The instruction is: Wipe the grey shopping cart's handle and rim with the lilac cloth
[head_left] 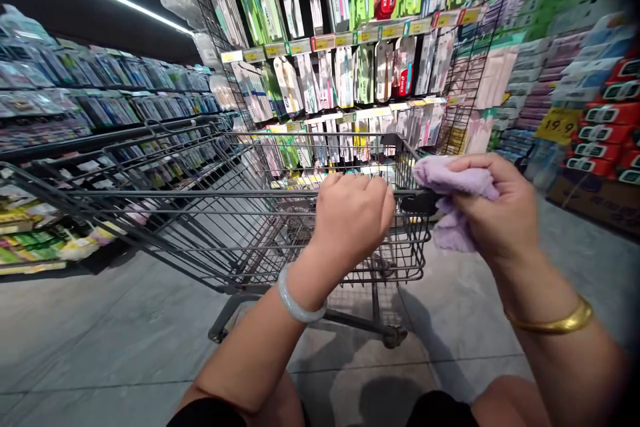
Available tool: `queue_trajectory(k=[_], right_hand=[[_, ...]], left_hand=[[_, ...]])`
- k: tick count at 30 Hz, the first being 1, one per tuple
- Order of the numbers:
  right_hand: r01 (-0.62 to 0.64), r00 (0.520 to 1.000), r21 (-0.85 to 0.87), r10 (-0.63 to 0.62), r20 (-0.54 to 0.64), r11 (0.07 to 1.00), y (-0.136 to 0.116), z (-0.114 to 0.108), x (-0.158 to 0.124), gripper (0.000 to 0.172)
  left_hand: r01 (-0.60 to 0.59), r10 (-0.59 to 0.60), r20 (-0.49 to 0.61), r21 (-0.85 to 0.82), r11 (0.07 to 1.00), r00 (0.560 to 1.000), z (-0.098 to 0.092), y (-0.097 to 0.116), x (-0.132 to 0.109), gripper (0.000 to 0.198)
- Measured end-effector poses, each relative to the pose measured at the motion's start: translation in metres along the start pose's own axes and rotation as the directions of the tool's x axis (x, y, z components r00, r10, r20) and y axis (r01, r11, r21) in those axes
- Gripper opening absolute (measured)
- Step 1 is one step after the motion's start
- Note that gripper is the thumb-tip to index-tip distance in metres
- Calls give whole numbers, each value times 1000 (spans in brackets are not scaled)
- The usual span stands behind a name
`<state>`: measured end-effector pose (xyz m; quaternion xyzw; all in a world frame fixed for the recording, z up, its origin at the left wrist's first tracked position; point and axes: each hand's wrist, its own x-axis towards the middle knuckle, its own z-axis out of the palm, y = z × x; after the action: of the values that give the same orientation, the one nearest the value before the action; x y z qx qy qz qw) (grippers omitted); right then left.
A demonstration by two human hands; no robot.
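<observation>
A grey wire shopping cart (215,195) stands side-on in front of me, its basket holding nothing that I can make out. My left hand (353,213) is wrapped round the top rail of the cart's side, knuckles up. Bunched in my right hand (505,207) is a purple cloth (453,177), closed between thumb and fingers. The cloth lies against the black corner piece (419,203) at the right end of the rail, and a fold of it hangs below my fingers. A pale bangle (295,300) circles my left wrist, a gold one (555,323) my right.
Behind the cart rises a wire rack (400,30) of packaged toothbrushes. More stocked shelves (115,93) run along the left. To the right are stacked red packs (600,133) and a yellow price sign (554,125). Grey floor (140,340) lies below.
</observation>
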<state>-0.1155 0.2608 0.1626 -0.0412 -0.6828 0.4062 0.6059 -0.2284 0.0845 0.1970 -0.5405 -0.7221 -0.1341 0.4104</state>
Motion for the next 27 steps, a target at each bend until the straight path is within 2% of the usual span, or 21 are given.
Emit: queue_trajectory(k=[3, 7, 10, 12, 14, 16, 18, 21, 23, 25, 27], right_hand=[[84, 985, 9, -84, 152, 996, -4, 3, -1, 26], [69, 989, 0, -68, 133, 998, -16, 18, -5, 25], [127, 964, 122, -151, 218, 984, -23, 33, -13, 22], [166, 953, 156, -199, 230, 974, -18, 45, -23, 26], [121, 979, 113, -137, 149, 986, -7, 57, -35, 38], [-4, 999, 66, 1, 40, 998, 1, 71, -48, 48], [-79, 996, 79, 82, -43, 994, -2, 82, -57, 47], [2, 997, 124, 8, -80, 992, -17, 94, -63, 38], [28, 995, 145, -14, -98, 989, -18, 98, -72, 37], [-88, 985, 139, 107, -134, 986, -6, 102, -89, 38], [-300, 932, 131, 320, -173, 945, 8, 104, -109, 39]], left_hand=[[-21, 21, 6, -7, 1000, 1000, -6, 8, -1, 40], [4, -5, 58, 14, 1000, 998, -18, 6, -3, 40], [-14, 12, 155, 11, 1000, 988, -29, -4, -4, 39], [-63, 63, 216, -8, 998, 974, -37, -13, -4, 39], [-87, 88, 266, -16, 996, 960, -43, -21, -4, 42], [-90, 89, 309, -10, 996, 947, -46, -26, -5, 44], [-82, 71, 332, 18, 996, 940, -47, -28, -5, 44], [-79, 46, 350, 78, 994, 935, -47, -28, -8, 42], [-81, 35, 355, 115, 990, 934, -47, -27, -10, 42], [-83, 25, 349, 152, 985, 937, -46, -25, -12, 46], [-89, 21, 339, 188, 978, 941, -45, -24, -13, 50]])
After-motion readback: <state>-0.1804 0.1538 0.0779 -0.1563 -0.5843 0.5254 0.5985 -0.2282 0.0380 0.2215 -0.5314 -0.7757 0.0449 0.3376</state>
